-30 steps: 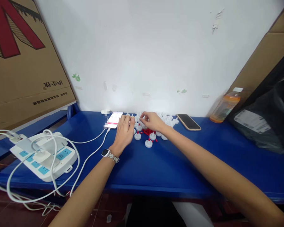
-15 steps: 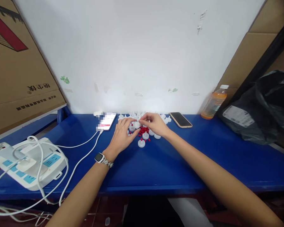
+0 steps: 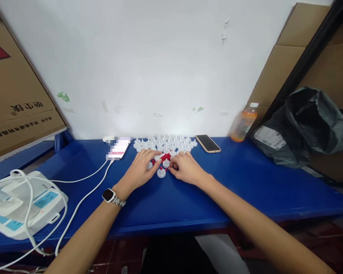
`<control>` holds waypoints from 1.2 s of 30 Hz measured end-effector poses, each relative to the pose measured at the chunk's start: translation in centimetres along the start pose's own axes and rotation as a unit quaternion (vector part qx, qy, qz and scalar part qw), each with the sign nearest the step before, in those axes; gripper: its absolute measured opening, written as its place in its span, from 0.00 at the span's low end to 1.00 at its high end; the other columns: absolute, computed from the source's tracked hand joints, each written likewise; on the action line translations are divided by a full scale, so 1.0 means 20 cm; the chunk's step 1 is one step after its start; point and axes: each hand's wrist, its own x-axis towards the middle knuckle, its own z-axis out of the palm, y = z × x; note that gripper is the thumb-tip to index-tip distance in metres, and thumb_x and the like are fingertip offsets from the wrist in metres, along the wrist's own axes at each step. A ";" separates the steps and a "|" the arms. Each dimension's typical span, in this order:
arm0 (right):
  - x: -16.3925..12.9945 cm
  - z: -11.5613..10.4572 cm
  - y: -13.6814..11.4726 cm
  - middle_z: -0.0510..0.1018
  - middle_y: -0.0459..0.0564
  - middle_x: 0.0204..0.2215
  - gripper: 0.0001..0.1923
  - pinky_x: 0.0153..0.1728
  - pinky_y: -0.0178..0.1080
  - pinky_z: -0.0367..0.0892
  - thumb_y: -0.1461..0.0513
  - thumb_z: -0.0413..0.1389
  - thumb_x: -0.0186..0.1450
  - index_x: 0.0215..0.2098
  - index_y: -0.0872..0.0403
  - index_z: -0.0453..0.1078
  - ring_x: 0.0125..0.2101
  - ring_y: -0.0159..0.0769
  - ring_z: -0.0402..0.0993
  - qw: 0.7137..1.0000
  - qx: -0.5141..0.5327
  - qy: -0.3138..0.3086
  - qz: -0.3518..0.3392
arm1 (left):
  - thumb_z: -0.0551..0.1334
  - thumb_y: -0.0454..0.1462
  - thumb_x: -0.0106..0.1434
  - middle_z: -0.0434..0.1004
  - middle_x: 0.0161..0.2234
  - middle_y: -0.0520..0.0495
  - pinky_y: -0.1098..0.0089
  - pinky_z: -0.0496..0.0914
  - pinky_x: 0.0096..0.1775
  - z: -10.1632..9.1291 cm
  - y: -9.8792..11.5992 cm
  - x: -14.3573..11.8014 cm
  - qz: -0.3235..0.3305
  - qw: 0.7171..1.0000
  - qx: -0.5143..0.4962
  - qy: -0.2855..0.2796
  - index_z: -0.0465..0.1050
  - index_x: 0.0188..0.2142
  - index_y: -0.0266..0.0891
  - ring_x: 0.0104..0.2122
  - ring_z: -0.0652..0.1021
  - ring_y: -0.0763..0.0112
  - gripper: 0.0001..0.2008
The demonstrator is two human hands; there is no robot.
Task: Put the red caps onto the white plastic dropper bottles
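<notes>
On the blue table [image 3: 223, 190], near the white wall, lies a cluster of several small white round caps [image 3: 167, 144], with a little heap of red pieces [image 3: 165, 156] in front of it. My left hand [image 3: 140, 169], a watch [image 3: 109, 195] on its wrist, pinches one white cap [image 3: 157, 156] at its fingertips. My right hand [image 3: 187, 168] rests palm down beside the heap, its curled fingertips at a white cap [image 3: 166, 163]; what they hold is hidden. A white cap with a red top [image 3: 161, 173] stands between both hands.
A lit phone [image 3: 118, 149] on a white cable lies left of the caps, and a dark phone [image 3: 207, 143] lies to the right. An orange bottle [image 3: 244, 123] and a black bag [image 3: 300, 129] stand far right. A power strip [image 3: 23, 203] sits at the left edge, below a cardboard box [image 3: 14, 95].
Both hands have drawn back from the cap cluster toward me and now meet at the red heap. The view has swung to the right and everything has shifted left.
</notes>
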 end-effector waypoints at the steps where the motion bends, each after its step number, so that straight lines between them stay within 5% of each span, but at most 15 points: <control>1: 0.00 0.00 0.00 0.77 0.50 0.28 0.05 0.41 0.43 0.56 0.63 0.57 0.64 0.29 0.53 0.71 0.35 0.40 0.70 1.000 -0.001 -0.004 -0.003 | 0.53 0.44 0.71 0.75 0.46 0.44 0.57 0.64 0.51 0.00 0.00 0.00 0.000 1.000 0.003 0.000 0.69 0.53 0.44 0.48 0.72 0.58 0.16; 6: 0.05 0.00 0.00 0.75 0.46 0.25 0.03 0.35 0.39 0.59 0.63 0.57 0.60 0.28 0.53 0.68 0.30 0.36 0.68 0.983 0.158 0.060 0.068 | 0.53 0.44 0.71 0.75 0.46 0.44 0.58 0.64 0.51 0.00 0.00 0.00 -0.001 1.000 0.012 0.012 0.69 0.53 0.44 0.48 0.72 0.59 0.15; 10: 0.16 0.01 -0.01 0.69 0.42 0.20 0.06 0.25 0.35 0.57 0.59 0.55 0.60 0.27 0.52 0.64 0.22 0.31 0.63 0.899 0.393 0.136 0.140 | 0.52 0.43 0.72 0.74 0.46 0.44 0.58 0.64 0.51 -0.02 0.02 0.00 -0.003 1.000 0.011 0.015 0.68 0.53 0.43 0.48 0.71 0.59 0.15; 13: 0.24 0.04 -0.05 0.65 0.40 0.17 0.09 0.23 0.35 0.55 0.56 0.56 0.60 0.27 0.51 0.63 0.19 0.30 0.60 0.864 0.458 0.152 0.141 | 0.51 0.43 0.73 0.73 0.46 0.43 0.58 0.64 0.51 -0.03 0.03 0.00 -0.011 1.000 0.011 0.021 0.66 0.54 0.42 0.47 0.70 0.58 0.15; 20: 0.28 0.11 -0.15 0.63 0.39 0.19 0.13 0.24 0.35 0.56 0.53 0.55 0.63 0.27 0.51 0.60 0.21 0.30 0.59 0.857 0.472 0.171 0.113 | 0.47 0.43 0.74 0.71 0.44 0.42 0.58 0.65 0.49 -0.03 0.02 -0.01 -0.018 0.998 0.034 0.042 0.63 0.53 0.39 0.44 0.70 0.59 0.15; 24: 0.27 0.11 -0.17 0.61 0.40 0.21 0.15 0.26 0.35 0.55 0.52 0.50 0.68 0.28 0.51 0.59 0.23 0.30 0.58 0.887 0.428 0.154 0.075 | 0.46 0.42 0.74 0.69 0.45 0.41 0.57 0.65 0.50 -0.04 0.02 -0.01 -0.017 0.998 0.031 0.054 0.62 0.52 0.39 0.45 0.70 0.59 0.14; 27: 0.27 0.10 -0.19 0.60 0.41 0.22 0.19 0.28 0.35 0.55 0.50 0.45 0.72 0.27 0.52 0.57 0.25 0.31 0.58 0.914 0.382 0.132 0.027 | 0.44 0.42 0.75 0.68 0.46 0.40 0.57 0.65 0.52 -0.04 0.02 -0.02 -0.022 0.997 -0.021 0.071 0.60 0.51 0.39 0.47 0.70 0.60 0.14; 36: 0.33 0.06 -0.22 0.59 0.40 0.22 0.20 0.28 0.35 0.55 0.50 0.43 0.72 0.26 0.52 0.56 0.25 0.30 0.57 0.916 0.381 0.119 -0.040 | 0.43 0.46 0.75 0.68 0.45 0.43 0.62 0.66 0.51 -0.03 0.02 -0.01 -0.080 0.977 -0.171 0.097 0.59 0.52 0.41 0.44 0.72 0.66 0.16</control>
